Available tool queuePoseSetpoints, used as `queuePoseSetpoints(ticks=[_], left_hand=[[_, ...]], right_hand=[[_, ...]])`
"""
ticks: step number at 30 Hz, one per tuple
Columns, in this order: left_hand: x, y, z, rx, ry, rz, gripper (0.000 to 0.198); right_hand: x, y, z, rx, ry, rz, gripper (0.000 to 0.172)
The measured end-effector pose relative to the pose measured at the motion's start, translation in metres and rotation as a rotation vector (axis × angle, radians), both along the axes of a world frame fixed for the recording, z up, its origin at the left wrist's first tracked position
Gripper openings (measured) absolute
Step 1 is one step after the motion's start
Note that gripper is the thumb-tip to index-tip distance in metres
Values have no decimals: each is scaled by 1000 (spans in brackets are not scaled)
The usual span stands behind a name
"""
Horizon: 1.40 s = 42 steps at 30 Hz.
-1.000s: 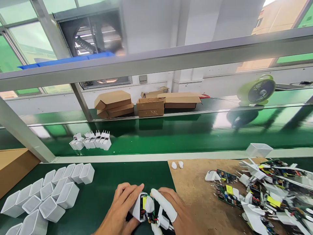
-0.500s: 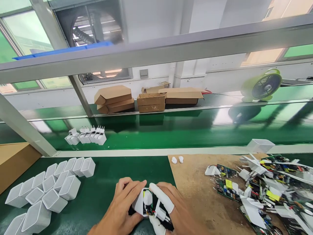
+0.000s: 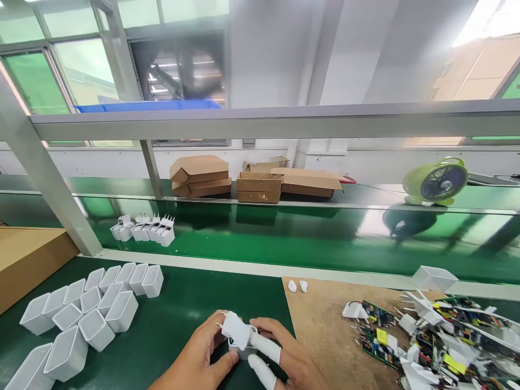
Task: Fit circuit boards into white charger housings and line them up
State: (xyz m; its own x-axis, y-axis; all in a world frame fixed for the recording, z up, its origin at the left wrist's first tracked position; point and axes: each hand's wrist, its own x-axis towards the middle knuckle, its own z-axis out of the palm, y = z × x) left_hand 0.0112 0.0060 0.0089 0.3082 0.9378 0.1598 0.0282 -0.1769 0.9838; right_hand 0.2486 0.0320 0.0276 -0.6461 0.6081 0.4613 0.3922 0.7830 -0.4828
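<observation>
Low in the middle of the head view, my left hand (image 3: 199,352) grips the side of a white power adapter housing (image 3: 246,353). A white plug piece with metal prongs (image 3: 235,329) sits tilted over the housing's top. Two fingers of my right hand (image 3: 298,357) wear white finger covers. Its covered index finger presses against the plug piece, and the bare fingers behind touch the housing's far side. My hands cover much of the housing, and its inside is hidden now.
Open white housings (image 3: 97,330) stand in rows at left. Several adapters with prongs (image 3: 142,228) sit on the green surface (image 3: 252,244) behind. At right, circuit boards with wires (image 3: 439,336) are heaped on a brown board (image 3: 320,336). A cardboard box (image 3: 32,260) borders the left side.
The plug piece has swung from the right side of the housing up over its top, covering the circuit parts seen before. My right hand has shifted with it. The camera view has tilted up.
</observation>
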Motion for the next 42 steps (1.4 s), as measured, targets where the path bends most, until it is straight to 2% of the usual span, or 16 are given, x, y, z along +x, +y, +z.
queuePoseSetpoints(ticks=[4,9,12,14,16,17,22,28,30,31,33,34,35,37,39,42], left_hand=[[2,1,4,-23,-61,-10,35],[-3,4,-10,-101,-139,-63,70],[-7,3,-8,-90,-153,-95,85],[-7,3,-1,-72,-123,-31,69],[-6,2,6,-81,-76,62,48],[-6,1,9,-89,-54,97,45],[-3,1,10,-99,12,143,46],[-5,4,5,-79,43,179,41],[-6,2,-1,-40,-4,176,43],[-5,1,-6,10,-35,171,55],[-1,-4,-17,168,-30,183,90],[2,-7,-22,256,22,203,98],[6,-9,-26,330,98,235,95],[14,-14,-30,431,231,310,69],[20,-16,-30,497,278,365,54],[21,-15,-27,532,271,389,54]], right_hand=[[-7,1,14,16,-168,-8,50],[-10,3,18,-23,-239,33,52],[-10,4,16,62,-211,16,44],[-10,2,17,100,-187,-8,45],[-10,-1,19,75,-162,-55,45],[-10,-2,20,46,-162,-69,46],[-10,0,14,-78,-158,31,44],[-10,-2,12,-87,-202,8,47],[-11,-1,9,-205,-79,17,40],[-12,0,6,-330,42,5,33],[-16,3,-2,-713,361,-57,27],[-17,5,-6,-932,521,-84,34],[-19,6,-8,-1125,662,-101,42],[-23,5,-9,-1370,836,-88,48],[-26,2,-6,-1443,906,-76,48],[-27,1,-2,-1454,913,-121,49]])
